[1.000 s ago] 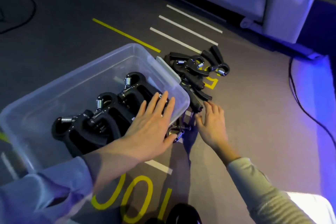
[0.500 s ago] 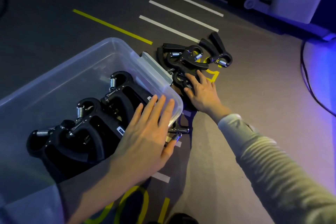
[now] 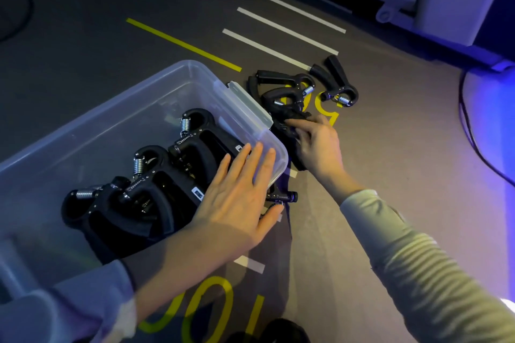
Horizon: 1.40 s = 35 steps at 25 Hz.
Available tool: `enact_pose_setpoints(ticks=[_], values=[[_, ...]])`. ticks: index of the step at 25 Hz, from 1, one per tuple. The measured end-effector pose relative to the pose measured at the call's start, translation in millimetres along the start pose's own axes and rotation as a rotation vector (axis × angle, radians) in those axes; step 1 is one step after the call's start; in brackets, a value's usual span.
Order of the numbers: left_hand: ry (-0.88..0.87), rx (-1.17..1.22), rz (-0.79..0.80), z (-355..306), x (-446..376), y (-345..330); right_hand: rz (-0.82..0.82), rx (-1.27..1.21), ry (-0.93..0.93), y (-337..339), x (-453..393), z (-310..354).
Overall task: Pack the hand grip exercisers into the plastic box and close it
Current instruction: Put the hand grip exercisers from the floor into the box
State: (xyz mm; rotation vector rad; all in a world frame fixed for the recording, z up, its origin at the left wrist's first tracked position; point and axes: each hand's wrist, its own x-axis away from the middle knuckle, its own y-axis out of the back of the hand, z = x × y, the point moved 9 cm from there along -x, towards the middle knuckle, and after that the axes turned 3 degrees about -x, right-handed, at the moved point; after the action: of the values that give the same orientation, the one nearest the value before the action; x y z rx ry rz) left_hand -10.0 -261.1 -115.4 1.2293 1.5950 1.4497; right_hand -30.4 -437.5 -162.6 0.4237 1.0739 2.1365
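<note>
Black exercisers [image 3: 281,92] tangled on the floor beside the plastic box [image 3: 119,125] are pinched by the right hand [image 3: 317,145], so neighbours may be dragged along, while the box is steadied by the flat, spread left hand [image 3: 239,192].

The plastic box [image 3: 156,97] is clear, smooth and faintly glossy. The hand grip exercisers [image 3: 178,175] are matt black plastic with shiny metal springs [image 3: 138,166] (bright coils). The floor [image 3: 376,161] looks matt, its painted lines flat.
</note>
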Motion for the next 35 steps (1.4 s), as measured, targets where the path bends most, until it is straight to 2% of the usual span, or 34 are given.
enact_pose_setpoints(ticks=[3,5,9,11,15,17,20,22,27,29,31,35], values=[[-0.008,0.01,0.01,0.9,5.5,2.2,-0.12,-0.242,-0.095,27.6,22.7,1.8],[-0.02,-0.03,-0.044,-0.5,13.3,10.3,-0.215,-0.332,-0.096,50.6,40.9,13.9],[-0.015,-0.094,-0.001,13.0,36.9,9.3,-0.374,-0.367,0.092,88.2,78.4,75.9],[0.009,-0.065,-0.067,28.2,52.9,25.2,-0.38,-0.367,0.206,89.8,98.5,113.8],[0.075,-0.042,-0.141,79.9,89.4,47.1,-0.169,-0.448,0.336,49.8,133.2,176.1],[0.162,-0.066,-0.185,119.5,111.0,60.1,-0.044,-0.472,0.374,20.6,153.9,199.7],[0.306,-0.077,-0.193,177.6,146.1,67.4,0.12,-0.46,0.388,-23.9,184.5,221.3],[0.342,-0.106,-0.182,196.5,165.6,68.3,0.218,-0.414,0.411,-50.9,201.7,236.3],[0.305,-0.162,-0.029,196.5,172.0,47.4,0.465,-0.186,0.376,-91.1,207.8,257.9],[0.315,-0.162,0.012,201.1,172.2,39.0,0.603,-0.01,0.392,-101.6,209.8,259.8],[0.291,-0.182,0.033,201.5,172.8,32.5,0.711,0.19,0.447,-110.6,215.9,258.3],[0.251,-0.189,0.024,197.5,173.4,30.6,0.847,0.366,0.48,-124.3,230.7,256.0]])
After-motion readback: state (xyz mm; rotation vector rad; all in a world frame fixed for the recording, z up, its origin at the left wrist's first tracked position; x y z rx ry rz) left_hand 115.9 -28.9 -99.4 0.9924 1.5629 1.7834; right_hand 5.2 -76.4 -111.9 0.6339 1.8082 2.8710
